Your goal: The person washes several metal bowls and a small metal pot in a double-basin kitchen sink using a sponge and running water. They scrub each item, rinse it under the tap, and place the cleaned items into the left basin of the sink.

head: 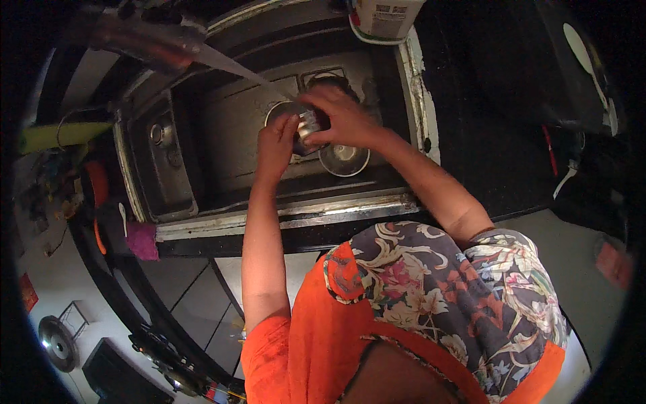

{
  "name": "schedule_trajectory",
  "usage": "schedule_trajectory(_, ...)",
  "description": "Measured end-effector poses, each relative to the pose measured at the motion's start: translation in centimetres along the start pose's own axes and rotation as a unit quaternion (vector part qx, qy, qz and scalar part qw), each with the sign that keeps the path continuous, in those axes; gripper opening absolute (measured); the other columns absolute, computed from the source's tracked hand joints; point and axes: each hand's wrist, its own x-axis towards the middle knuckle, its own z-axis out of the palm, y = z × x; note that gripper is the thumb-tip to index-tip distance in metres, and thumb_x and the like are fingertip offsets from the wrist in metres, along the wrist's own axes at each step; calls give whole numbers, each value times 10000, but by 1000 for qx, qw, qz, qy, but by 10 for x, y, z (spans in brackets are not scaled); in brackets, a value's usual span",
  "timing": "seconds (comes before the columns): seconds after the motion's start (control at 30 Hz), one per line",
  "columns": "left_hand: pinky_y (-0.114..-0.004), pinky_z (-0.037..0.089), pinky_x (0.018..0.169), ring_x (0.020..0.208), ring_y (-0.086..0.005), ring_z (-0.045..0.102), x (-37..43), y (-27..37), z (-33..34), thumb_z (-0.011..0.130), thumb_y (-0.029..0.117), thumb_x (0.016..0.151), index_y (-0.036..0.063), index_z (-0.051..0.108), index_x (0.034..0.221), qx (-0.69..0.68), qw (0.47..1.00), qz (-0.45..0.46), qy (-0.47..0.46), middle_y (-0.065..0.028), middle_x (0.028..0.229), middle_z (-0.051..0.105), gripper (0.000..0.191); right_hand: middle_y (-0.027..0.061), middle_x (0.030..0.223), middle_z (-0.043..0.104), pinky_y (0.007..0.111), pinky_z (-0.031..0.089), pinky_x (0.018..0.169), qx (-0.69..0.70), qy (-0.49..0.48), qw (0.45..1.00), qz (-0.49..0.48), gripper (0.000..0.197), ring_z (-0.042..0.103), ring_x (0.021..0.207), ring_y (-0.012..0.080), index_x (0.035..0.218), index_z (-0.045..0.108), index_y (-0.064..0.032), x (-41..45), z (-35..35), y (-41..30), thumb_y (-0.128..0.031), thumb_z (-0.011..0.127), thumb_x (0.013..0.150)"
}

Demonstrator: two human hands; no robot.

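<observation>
My left hand [275, 144] and my right hand [348, 118] hold a small shiny metal vessel [306, 123] between them over the large sink basin [232, 126]. The fingers cover much of it, so its exact kind is hard to tell. A pale stream of what looks like water [242, 69] runs from the blurred tap [171, 48] down to the hands. Below my right hand, a round metal bowl [344, 160] lies in the basin. Another round vessel [275, 108] shows its light rim behind my left hand. Beyond my right fingers sits a dark round item [328, 80].
A smaller sink compartment [164, 166] with a metal cup [160, 134] is at the left. A white plastic tub [386, 20] stands at the back rim. A purple cloth [142, 241] hangs at the front left corner. White spoons [580, 50] lie far right.
</observation>
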Motion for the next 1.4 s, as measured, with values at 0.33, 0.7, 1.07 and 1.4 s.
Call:
schedule_trajectory(0.33,-278,431,651,787,-141,532,20,-13,18,563,239,858,0,378,1250,-177,972,-31,154,-84,946,553,494,59,773,606,292,435,606,484,32,814,319,222,555,670,138,882,587,-5,39,45,9,-215,553,821)
schedule_trajectory(0.7,-313,436,820,1039,-205,477,-8,-45,56,623,217,808,10,131,1358,-141,985,-74,67,-147,1190,428,767,54,880,615,260,434,693,541,66,782,301,209,556,770,117,968,594,-4,2,44,8,-110,601,789)
schedule_trajectory(1.07,-435,466,775,996,-242,543,-23,-54,47,341,477,912,100,473,1153,-500,802,-325,20,-99,1106,554,466,74,998,575,325,391,810,461,197,713,491,437,500,866,171,1028,575,-17,5,48,18,-415,532,851)
schedule_trajectory(1.4,-416,466,832,1013,-254,536,-10,-60,36,405,253,930,42,458,1149,-680,682,-256,81,-120,1147,531,309,148,1127,520,363,350,907,394,191,814,381,481,470,1055,235,1160,493,-17,5,57,35,-408,448,884)
